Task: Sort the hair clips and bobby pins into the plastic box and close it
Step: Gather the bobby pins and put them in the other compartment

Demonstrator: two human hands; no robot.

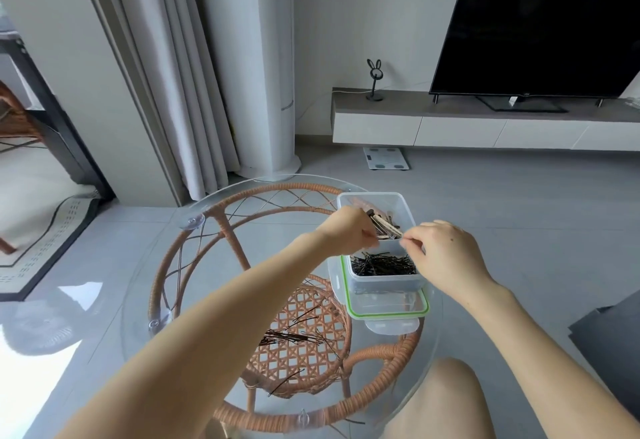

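A clear plastic box [408, 208] stands on the round glass table [145, 265], resting on its green-rimmed lid [388, 312]. Its near compartment holds a heap of black bobby pins [382, 264]; the far compartment holds hair clips [384, 222]. My left hand [349, 232] is closed on a bunch of hair clips over the box's left rim. From the right, my right hand [440, 251] pinches the other end of those clips above the divider. More loose bobby pins [294, 336] lie on the glass near me.
The glass top sits on a rattan frame [221, 217] with a woven lower shelf. My bare knee [446, 400] is at the table's near right edge. A TV, low cabinet, curtain and floor scale stand farther back.
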